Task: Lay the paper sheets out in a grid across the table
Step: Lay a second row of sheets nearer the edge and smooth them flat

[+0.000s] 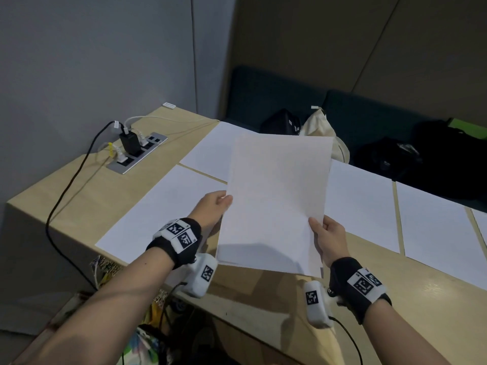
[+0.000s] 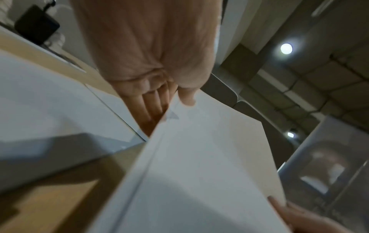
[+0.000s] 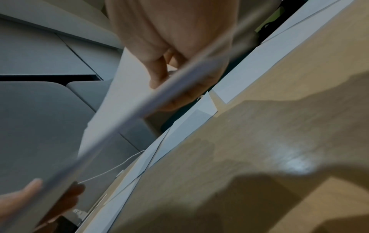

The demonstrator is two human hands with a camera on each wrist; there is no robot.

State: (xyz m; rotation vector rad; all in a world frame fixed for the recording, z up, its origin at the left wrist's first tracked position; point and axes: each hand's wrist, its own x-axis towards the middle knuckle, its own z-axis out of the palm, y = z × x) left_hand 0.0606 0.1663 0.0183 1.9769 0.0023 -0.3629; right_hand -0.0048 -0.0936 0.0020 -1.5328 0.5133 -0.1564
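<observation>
A thin stack of white paper sheets hangs above the wooden table, held by both hands. My left hand pinches its left edge, thumb on top and fingers underneath. My right hand pinches the lower right edge the same way. The left wrist view shows the thumb on the stack; the right wrist view shows the stack edge-on between thumb and fingers. Several single sheets lie flat on the table: one at the near left, one behind it, and others to the right.
A power strip with plugs and a black cable is set into the table's left end. Dark bags and a cream cloth bag sit on a bench behind the table. A grey wall stands to the left.
</observation>
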